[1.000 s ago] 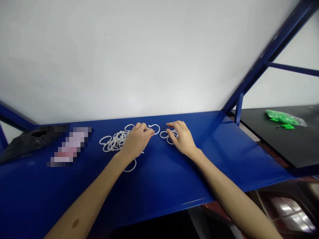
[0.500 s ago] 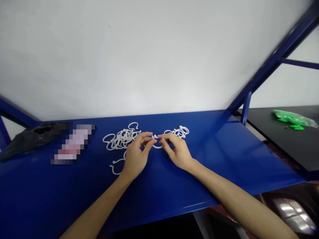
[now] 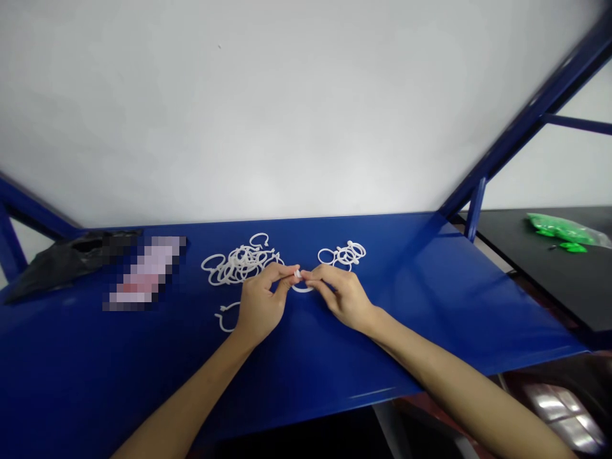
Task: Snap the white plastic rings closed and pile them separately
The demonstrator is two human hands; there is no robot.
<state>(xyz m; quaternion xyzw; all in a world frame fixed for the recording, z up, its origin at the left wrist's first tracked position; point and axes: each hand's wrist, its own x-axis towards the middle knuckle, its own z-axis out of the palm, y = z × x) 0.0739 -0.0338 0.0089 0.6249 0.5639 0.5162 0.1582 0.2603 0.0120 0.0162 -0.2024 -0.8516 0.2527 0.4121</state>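
**Left hand (image 3: pixel 261 306) and right hand (image 3: pixel 344 299) drawn together since the last frame, pinching a white plastic ring (image 3: pixel 302 289)**

Far left: black plastic bag (image 3: pixel 62 268) on a blue steel shelf (image 3: pixel 143 382), beside a pixelated item (image 3: pixel 146 271) too blurred to name. Next, a tangled pile of white rings (image 3: pixel 241 264); one loose ring (image 3: pixel 224 317) lies apart, just left of the left wrist. Centre: both hands clenched on the ring, a small nub showing between the fingertips, its arc below them, above the shelf or resting on it, cannot tell which. Right of them, a smaller ring cluster (image 3: pixel 342 255). Far right, a green bag (image 3: pixel 564 229) on a black surface (image 3: pixel 540 299).

Risk: a slipped pinch could flick the ring into either group or towards the front edge. Open blue shelf lies in front of the hands and to the right.
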